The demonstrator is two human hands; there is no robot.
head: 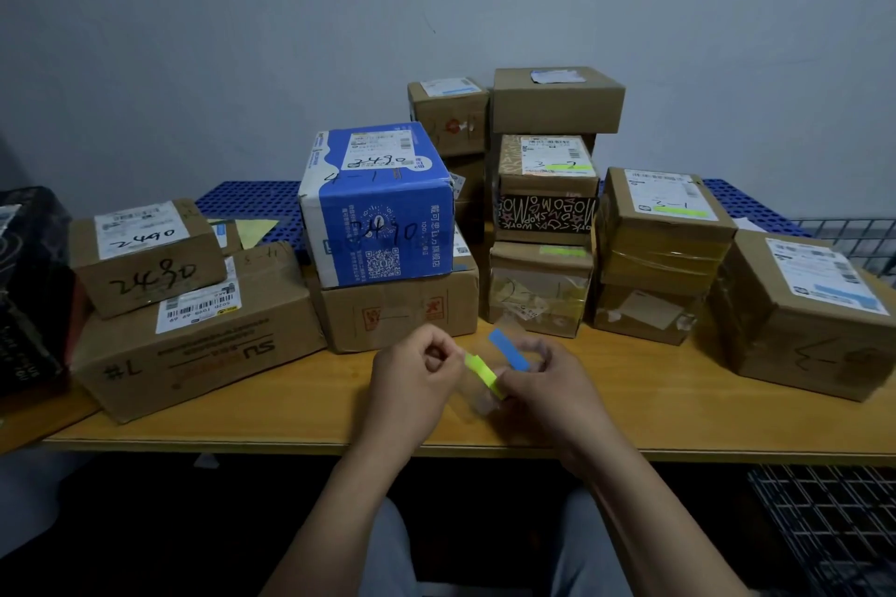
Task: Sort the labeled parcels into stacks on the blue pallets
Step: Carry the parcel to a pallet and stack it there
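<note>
I see the left hand (413,373) pinch the yellow sticker (478,364); the right hand (548,383) grips its clear sheet (472,395). The parcels (378,228) stand just behind both hands.

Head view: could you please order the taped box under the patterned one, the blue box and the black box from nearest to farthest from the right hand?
1. The taped box, just behind the right hand.
2. The blue box, farther back and to the left.
3. The black box, at the far left edge.
</note>
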